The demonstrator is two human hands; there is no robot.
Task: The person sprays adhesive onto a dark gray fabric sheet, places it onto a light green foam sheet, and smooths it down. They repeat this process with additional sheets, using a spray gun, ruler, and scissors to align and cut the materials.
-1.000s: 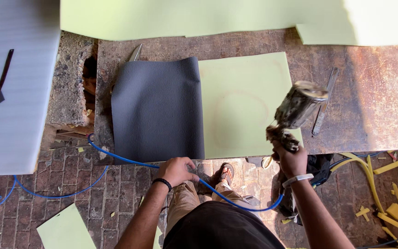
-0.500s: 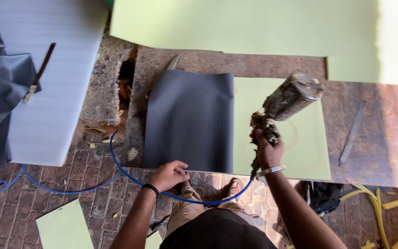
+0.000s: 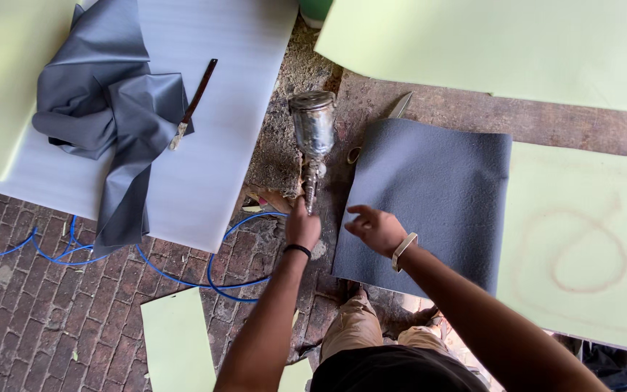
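My left hand (image 3: 302, 226), with a black wristband, grips the handle of a metal spray gun (image 3: 313, 134) held upright, its cup on top, beside the left edge of a dark grey fabric sheet (image 3: 437, 196). My right hand (image 3: 375, 229), wearing a silver bracelet, hovers with fingers spread over the sheet's lower left part and holds nothing. The grey sheet partly covers a pale green foam sheet (image 3: 582, 247) marked with a looping glue trace.
A blue hose (image 3: 183, 268) loops over the brick floor (image 3: 30, 319). At left a white foam sheet (image 3: 212, 109) carries crumpled grey fabric (image 3: 110, 109) and a brush (image 3: 194, 101). Scissors (image 3: 399, 107) poke out behind the grey sheet. More green foam (image 3: 509, 43) lies beyond, a smaller piece (image 3: 175, 341) near my legs.
The spray gun has passed from my right hand to my left hand. My right hand now hovers open over the grey sheet. The view has shifted left.
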